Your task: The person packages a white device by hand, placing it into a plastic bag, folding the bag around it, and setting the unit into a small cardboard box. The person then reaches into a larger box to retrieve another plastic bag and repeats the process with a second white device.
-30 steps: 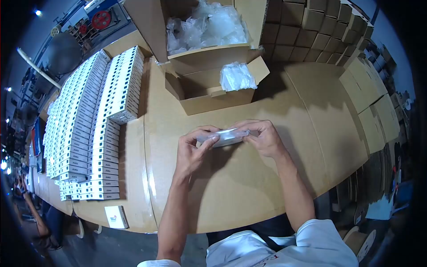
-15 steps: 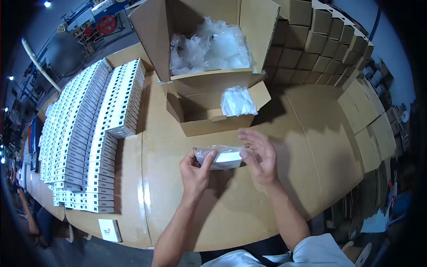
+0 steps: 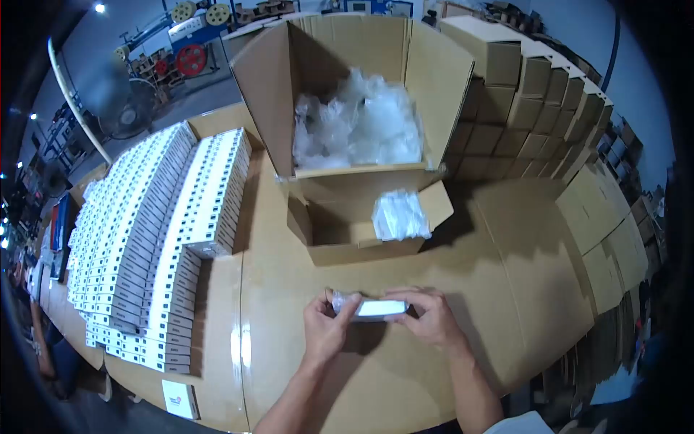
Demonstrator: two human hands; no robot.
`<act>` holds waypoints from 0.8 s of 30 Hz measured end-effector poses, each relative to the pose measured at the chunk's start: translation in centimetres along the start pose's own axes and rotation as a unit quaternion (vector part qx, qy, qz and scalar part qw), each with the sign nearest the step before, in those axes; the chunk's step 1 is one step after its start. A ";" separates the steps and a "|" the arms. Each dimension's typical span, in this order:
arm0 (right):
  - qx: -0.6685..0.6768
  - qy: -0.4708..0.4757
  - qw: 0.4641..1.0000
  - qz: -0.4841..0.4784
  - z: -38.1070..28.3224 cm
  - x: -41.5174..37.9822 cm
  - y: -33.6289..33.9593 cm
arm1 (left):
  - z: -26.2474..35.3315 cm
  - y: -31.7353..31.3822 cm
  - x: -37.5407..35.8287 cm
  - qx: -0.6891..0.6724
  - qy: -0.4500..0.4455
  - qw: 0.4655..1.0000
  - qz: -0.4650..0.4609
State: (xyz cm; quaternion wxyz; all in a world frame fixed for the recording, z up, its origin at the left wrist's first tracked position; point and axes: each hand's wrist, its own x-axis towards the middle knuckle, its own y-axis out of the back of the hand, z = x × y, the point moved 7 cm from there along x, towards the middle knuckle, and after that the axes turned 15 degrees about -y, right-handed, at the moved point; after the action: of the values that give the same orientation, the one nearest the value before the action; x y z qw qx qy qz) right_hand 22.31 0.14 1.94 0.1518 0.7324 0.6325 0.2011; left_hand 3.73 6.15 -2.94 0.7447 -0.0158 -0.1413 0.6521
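Above the near part of the table, a small white box [image 3: 382, 309] is partly covered by a clear plastic bag [image 3: 340, 300]. My left hand [image 3: 327, 327] is closed around its left end, with the thumb on top and crumpled film under the fingers. The right end is pinched between the thumb and fingers of my right hand [image 3: 432, 318]. Just beyond my hands stands an open cardboard box [image 3: 347, 254]. A plastic-wrapped bundle [image 3: 400, 215] sits at that box's right side.
A large open carton [image 3: 262, 94] behind holds crumpled clear plastic bags [image 3: 361, 130]. Long rows of white boxes [image 3: 144, 239] are stacked at left, with a single white box [image 3: 180, 399] near the front edge. Brown cartons [image 3: 499, 123] are piled at back right.
My right hand, earlier raised with fingers spread, has closed on the right end of the white box. The view has tilted upward, so everything sits lower in the frame.
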 end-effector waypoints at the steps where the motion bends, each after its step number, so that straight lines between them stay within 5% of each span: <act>1: 0.002 -0.005 1.000 -0.003 0.0 0.2 0.1 | -0.3 0.3 0.1 0.006 0.000 1.000 0.006; 3: 0.019 -0.019 1.000 -0.008 0.4 0.4 0.1 | 0.0 0.4 0.1 -0.021 0.047 0.999 0.012; 5: 0.055 -0.074 0.996 -0.018 0.6 0.1 0.0 | 3.6 -0.2 0.5 0.004 -0.132 0.991 0.035; 7: -0.021 0.010 1.000 -0.002 0.0 0.1 0.1 | 7.8 -1.2 0.6 0.245 -0.320 0.909 -0.105; 10: 0.032 -0.037 0.998 -0.029 0.2 -0.1 0.1 | 7.5 -2.5 0.5 0.342 -0.345 0.834 -0.262; 12: 0.035 -0.073 0.996 -0.044 0.4 0.2 -0.1 | 6.5 -2.3 0.8 0.310 -0.310 0.859 -0.263; 15: -0.031 0.030 0.999 0.003 -2.2 0.0 0.5 | 6.1 -1.6 1.0 0.285 -0.273 0.881 -0.262; 24: -0.004 -0.002 1.000 0.007 -2.3 -0.4 0.8 | 7.9 1.8 2.0 0.328 -0.253 0.887 -0.206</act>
State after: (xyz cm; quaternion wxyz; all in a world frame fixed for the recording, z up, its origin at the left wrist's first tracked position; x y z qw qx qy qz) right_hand 21.83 -0.49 4.27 0.1550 0.7368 0.6260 0.2031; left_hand 0.44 7.15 4.62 0.7643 0.4242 -0.1030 0.4747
